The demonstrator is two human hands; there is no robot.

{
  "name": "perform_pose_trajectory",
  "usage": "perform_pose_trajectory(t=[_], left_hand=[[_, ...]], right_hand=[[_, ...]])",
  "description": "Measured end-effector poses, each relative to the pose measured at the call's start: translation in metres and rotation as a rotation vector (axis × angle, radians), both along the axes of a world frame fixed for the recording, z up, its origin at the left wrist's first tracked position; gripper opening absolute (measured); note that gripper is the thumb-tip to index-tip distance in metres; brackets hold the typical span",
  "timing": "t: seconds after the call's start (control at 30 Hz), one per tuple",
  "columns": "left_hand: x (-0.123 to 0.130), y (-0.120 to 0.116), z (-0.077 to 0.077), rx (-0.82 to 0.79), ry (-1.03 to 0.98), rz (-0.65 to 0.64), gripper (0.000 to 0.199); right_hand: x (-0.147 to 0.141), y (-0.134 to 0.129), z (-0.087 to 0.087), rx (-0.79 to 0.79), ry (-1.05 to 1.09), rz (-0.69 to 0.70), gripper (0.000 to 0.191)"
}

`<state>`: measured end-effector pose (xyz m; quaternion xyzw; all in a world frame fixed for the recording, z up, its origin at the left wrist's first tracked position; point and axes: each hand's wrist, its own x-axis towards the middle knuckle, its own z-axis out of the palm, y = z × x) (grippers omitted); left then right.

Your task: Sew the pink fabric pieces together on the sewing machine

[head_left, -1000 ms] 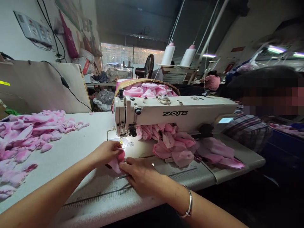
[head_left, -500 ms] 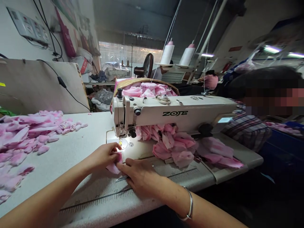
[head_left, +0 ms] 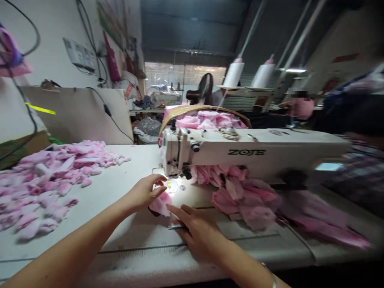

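A small pink-and-white fabric piece (head_left: 160, 205) lies by the lit needle plate (head_left: 171, 186) of the white sewing machine (head_left: 228, 150). My left hand (head_left: 144, 194) is at its left upper edge, with curled fingers and thumb on the cloth; the fingertips are partly hidden. My right hand (head_left: 201, 230) reaches in from the right. Its index fingertip touches the fabric's right edge, while the other fingers curl in. Out from beneath those fingers sticks a thin metal blade (head_left: 175, 227), its remainder covered by the hand.
Loose pink fabric pieces (head_left: 69, 172) are heaped on the table's left. Joined pink fabric (head_left: 244, 200) bunches under the machine arm and trails right. Behind stands a container (head_left: 250, 122) of pink pieces, with thread cones (head_left: 234, 74) above. A blurred person (head_left: 360, 160) is at the right.
The camera view has swung left, so the scene sits further right. My left thumb and fingers have spread a little, and more of the fabric piece shows between my hands.
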<state>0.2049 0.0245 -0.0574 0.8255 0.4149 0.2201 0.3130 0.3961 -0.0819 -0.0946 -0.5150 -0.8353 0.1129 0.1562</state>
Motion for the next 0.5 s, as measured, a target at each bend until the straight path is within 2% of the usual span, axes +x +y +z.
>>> perform_pose_trajectory(t=[0.13,0.23,0.33,0.5], left_hand=[[-0.032,-0.009,0.013,0.102,0.030,0.066,0.027],[-0.070,-0.006,0.018,0.155,0.104,0.142,0.020],[-0.120,0.010,0.020,0.198,0.205,0.272,0.016],[-0.193,0.056,0.024,0.269,0.385,0.548,0.022]], right_hand=[[0.003,0.002,-0.009,0.039,0.005,-0.026,0.061],[0.005,0.004,-0.014,0.081,0.029,-0.009,0.054],[0.006,0.006,-0.017,0.117,0.039,-0.017,0.049],[0.008,0.008,-0.018,0.152,0.042,0.001,0.043]])
